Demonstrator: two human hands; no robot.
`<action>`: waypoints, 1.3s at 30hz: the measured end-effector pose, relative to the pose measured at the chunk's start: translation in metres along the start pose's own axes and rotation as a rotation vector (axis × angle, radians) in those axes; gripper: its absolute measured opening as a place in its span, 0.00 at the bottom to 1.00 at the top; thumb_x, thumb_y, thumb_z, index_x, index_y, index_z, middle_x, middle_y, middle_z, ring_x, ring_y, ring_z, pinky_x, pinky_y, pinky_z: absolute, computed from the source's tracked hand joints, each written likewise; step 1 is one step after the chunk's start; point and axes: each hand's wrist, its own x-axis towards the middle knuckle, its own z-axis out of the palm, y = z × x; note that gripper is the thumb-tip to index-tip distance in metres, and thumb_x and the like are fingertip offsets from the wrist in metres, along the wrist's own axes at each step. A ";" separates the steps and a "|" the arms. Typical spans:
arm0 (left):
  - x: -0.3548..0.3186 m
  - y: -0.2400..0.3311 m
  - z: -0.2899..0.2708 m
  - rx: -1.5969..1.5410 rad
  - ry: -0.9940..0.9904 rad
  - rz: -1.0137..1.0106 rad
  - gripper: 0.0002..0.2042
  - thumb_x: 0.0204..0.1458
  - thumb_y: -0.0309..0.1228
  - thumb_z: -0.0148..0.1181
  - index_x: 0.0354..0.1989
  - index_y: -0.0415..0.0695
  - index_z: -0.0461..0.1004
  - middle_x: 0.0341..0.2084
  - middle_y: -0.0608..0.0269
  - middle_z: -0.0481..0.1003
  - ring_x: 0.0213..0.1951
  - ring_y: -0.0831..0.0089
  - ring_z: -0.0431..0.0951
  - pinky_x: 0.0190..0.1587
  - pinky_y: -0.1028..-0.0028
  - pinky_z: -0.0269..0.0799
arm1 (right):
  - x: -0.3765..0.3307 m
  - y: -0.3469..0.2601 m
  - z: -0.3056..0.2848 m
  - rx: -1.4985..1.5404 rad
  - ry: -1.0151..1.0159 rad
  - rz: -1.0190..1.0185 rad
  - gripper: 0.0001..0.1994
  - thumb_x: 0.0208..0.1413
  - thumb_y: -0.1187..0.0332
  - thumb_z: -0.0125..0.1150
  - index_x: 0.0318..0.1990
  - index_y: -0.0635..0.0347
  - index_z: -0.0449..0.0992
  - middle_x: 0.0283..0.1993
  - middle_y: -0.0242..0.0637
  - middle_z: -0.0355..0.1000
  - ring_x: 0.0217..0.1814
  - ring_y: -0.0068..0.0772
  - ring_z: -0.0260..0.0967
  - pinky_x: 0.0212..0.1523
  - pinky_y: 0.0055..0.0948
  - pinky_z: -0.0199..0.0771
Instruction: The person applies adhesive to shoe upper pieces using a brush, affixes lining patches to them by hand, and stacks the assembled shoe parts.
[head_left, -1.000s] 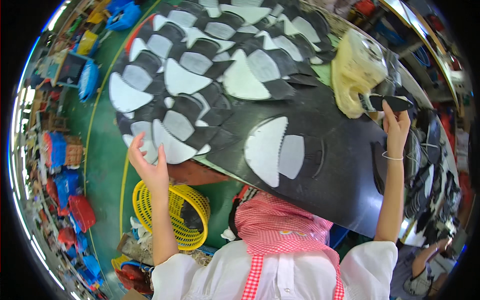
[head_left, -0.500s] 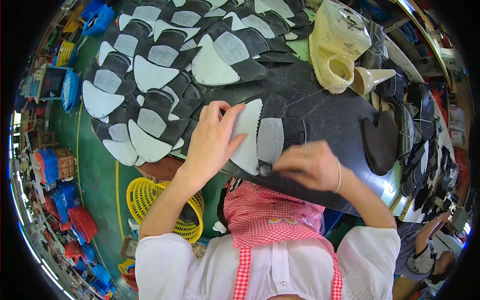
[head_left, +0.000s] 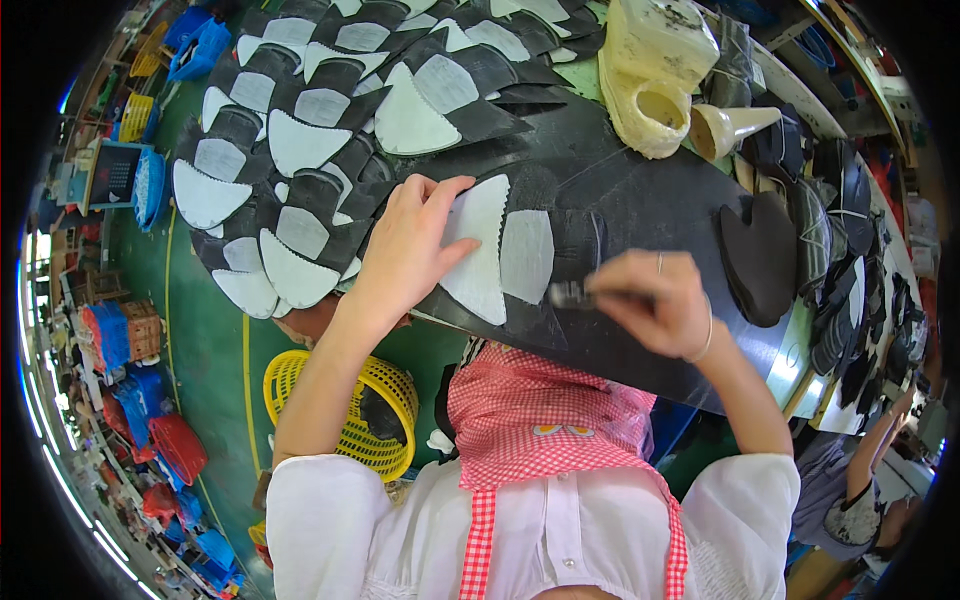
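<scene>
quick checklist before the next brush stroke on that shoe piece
1. Left hand flat on the white-lined piece: ok.
2. Right hand gripping the small brush: ok.
3. Brush tip at the grey lining edge: ok.
4. Black work board under the piece: ok.
5. Glue on the bristles: cannot tell.
6. Cream container upright and within reach: ok.

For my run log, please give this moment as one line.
left hand: flat on white pointed piece | right hand: holds small brush by grey piece | surface: black sheet | near: cream jug
</scene>
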 end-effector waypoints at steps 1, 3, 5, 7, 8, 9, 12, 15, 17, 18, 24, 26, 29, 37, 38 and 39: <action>-0.002 0.003 -0.006 0.003 0.001 -0.003 0.29 0.45 0.32 0.66 0.59 0.48 0.66 0.42 0.56 0.67 0.49 0.57 0.69 0.52 0.65 0.67 | 0.012 -0.003 -0.002 0.013 0.112 0.102 0.10 0.48 0.74 0.65 0.40 0.54 0.79 0.35 0.34 0.77 0.30 0.37 0.74 0.30 0.30 0.73; 0.003 0.002 -0.008 -0.007 -0.003 0.009 0.28 0.44 0.31 0.67 0.58 0.48 0.66 0.42 0.55 0.67 0.49 0.56 0.69 0.52 0.64 0.67 | 0.040 0.011 0.004 -0.099 0.289 0.021 0.10 0.49 0.73 0.65 0.40 0.54 0.79 0.36 0.36 0.77 0.30 0.38 0.74 0.31 0.30 0.73; 0.004 0.000 -0.008 -0.018 0.007 0.012 0.28 0.44 0.31 0.67 0.57 0.48 0.67 0.42 0.55 0.67 0.49 0.55 0.69 0.52 0.64 0.67 | 0.032 0.021 0.012 -0.120 0.240 -0.057 0.11 0.48 0.73 0.66 0.41 0.52 0.79 0.36 0.35 0.77 0.32 0.39 0.74 0.32 0.31 0.74; 0.009 -0.002 -0.001 -0.005 0.031 0.047 0.26 0.42 0.30 0.68 0.52 0.46 0.67 0.41 0.53 0.67 0.48 0.53 0.69 0.51 0.63 0.67 | 0.005 0.009 0.017 -0.126 -0.019 -0.124 0.14 0.45 0.78 0.65 0.42 0.54 0.80 0.37 0.39 0.77 0.37 0.42 0.76 0.36 0.30 0.74; 0.006 -0.004 -0.001 -0.001 0.074 0.095 0.25 0.39 0.29 0.69 0.47 0.44 0.66 0.41 0.52 0.67 0.47 0.52 0.68 0.51 0.62 0.66 | -0.006 -0.003 0.018 -0.080 -0.126 -0.114 0.15 0.43 0.78 0.66 0.41 0.55 0.80 0.36 0.39 0.77 0.36 0.42 0.76 0.36 0.31 0.75; 0.009 -0.002 0.000 -0.023 0.092 0.150 0.24 0.38 0.28 0.70 0.45 0.42 0.67 0.40 0.53 0.67 0.47 0.52 0.67 0.51 0.62 0.65 | -0.017 -0.014 0.015 -0.062 -0.228 -0.081 0.16 0.41 0.79 0.67 0.41 0.56 0.80 0.35 0.39 0.77 0.35 0.42 0.76 0.35 0.31 0.75; 0.004 -0.006 0.000 -0.028 0.137 0.307 0.20 0.38 0.26 0.68 0.40 0.40 0.67 0.39 0.54 0.67 0.45 0.53 0.67 0.50 0.62 0.65 | -0.027 -0.014 0.003 0.196 -0.180 0.078 0.12 0.46 0.78 0.64 0.40 0.54 0.82 0.35 0.34 0.77 0.26 0.28 0.72 0.25 0.24 0.68; -0.008 -0.005 -0.022 -0.511 -0.340 -0.007 0.16 0.49 0.27 0.62 0.44 0.39 0.64 0.46 0.48 0.71 0.52 0.51 0.69 0.53 0.65 0.67 | -0.022 -0.026 -0.016 0.433 0.106 0.445 0.06 0.49 0.81 0.63 0.36 0.65 0.80 0.30 0.30 0.75 0.23 0.14 0.65 0.20 0.17 0.60; -0.010 -0.027 -0.030 -0.595 -0.325 0.054 0.19 0.55 0.29 0.59 0.51 0.38 0.61 0.51 0.51 0.70 0.55 0.54 0.70 0.57 0.65 0.66 | -0.029 -0.020 -0.023 0.621 0.237 0.588 0.06 0.53 0.79 0.61 0.39 0.65 0.77 0.29 0.30 0.73 0.19 0.15 0.63 0.19 0.14 0.57; -0.006 -0.038 -0.035 -0.630 -0.142 0.069 0.22 0.55 0.28 0.60 0.55 0.38 0.59 0.51 0.53 0.70 0.54 0.58 0.72 0.57 0.65 0.67 | -0.032 -0.017 -0.027 0.610 0.251 0.581 0.06 0.53 0.79 0.61 0.39 0.65 0.77 0.29 0.30 0.73 0.19 0.15 0.63 0.19 0.14 0.57; 0.121 -0.059 -0.082 -1.325 0.450 0.034 0.27 0.52 0.22 0.59 0.62 0.38 0.59 0.51 0.56 0.71 0.51 0.67 0.74 0.55 0.67 0.70 | -0.016 0.005 -0.043 0.465 0.388 0.577 0.06 0.60 0.79 0.54 0.43 0.66 0.76 0.24 0.26 0.67 0.19 0.12 0.60 0.19 0.15 0.58; 0.176 -0.062 -0.089 -1.443 0.486 0.102 0.24 0.53 0.21 0.57 0.59 0.40 0.62 0.49 0.57 0.72 0.50 0.67 0.75 0.54 0.65 0.72 | -0.006 0.013 -0.051 0.421 0.420 0.573 0.06 0.59 0.79 0.55 0.43 0.66 0.76 0.24 0.26 0.67 0.19 0.12 0.60 0.19 0.15 0.58; 0.252 -0.063 -0.085 -1.502 0.510 0.151 0.20 0.54 0.21 0.57 0.56 0.40 0.64 0.47 0.56 0.73 0.49 0.65 0.76 0.52 0.65 0.73 | 0.013 0.020 -0.065 0.323 0.548 0.533 0.06 0.59 0.79 0.56 0.43 0.65 0.76 0.24 0.25 0.67 0.19 0.11 0.59 0.19 0.15 0.57; 0.300 -0.089 -0.044 -0.097 0.879 -0.105 0.44 0.40 0.44 0.70 0.62 0.33 0.55 0.52 0.37 0.68 0.53 0.47 0.69 0.58 0.57 0.63 | 0.063 0.074 -0.075 -0.504 0.551 0.168 0.08 0.55 0.73 0.63 0.42 0.61 0.75 0.22 0.39 0.67 0.15 0.24 0.60 0.21 0.26 0.61; 0.273 -0.094 -0.050 0.049 0.912 0.058 0.39 0.42 0.42 0.69 0.61 0.38 0.60 0.52 0.42 0.70 0.54 0.49 0.68 0.58 0.58 0.62 | 0.065 0.070 -0.073 -0.190 0.483 0.438 0.07 0.57 0.70 0.62 0.37 0.65 0.74 0.19 0.38 0.66 0.16 0.23 0.61 0.21 0.27 0.62; 0.251 -0.087 -0.053 -0.036 0.792 0.254 0.28 0.44 0.37 0.67 0.55 0.44 0.69 0.49 0.50 0.73 0.49 0.56 0.73 0.54 0.62 0.67 | 0.048 0.087 -0.077 -0.294 0.630 0.545 0.08 0.59 0.70 0.60 0.33 0.66 0.72 0.16 0.31 0.65 0.16 0.17 0.58 0.18 0.24 0.57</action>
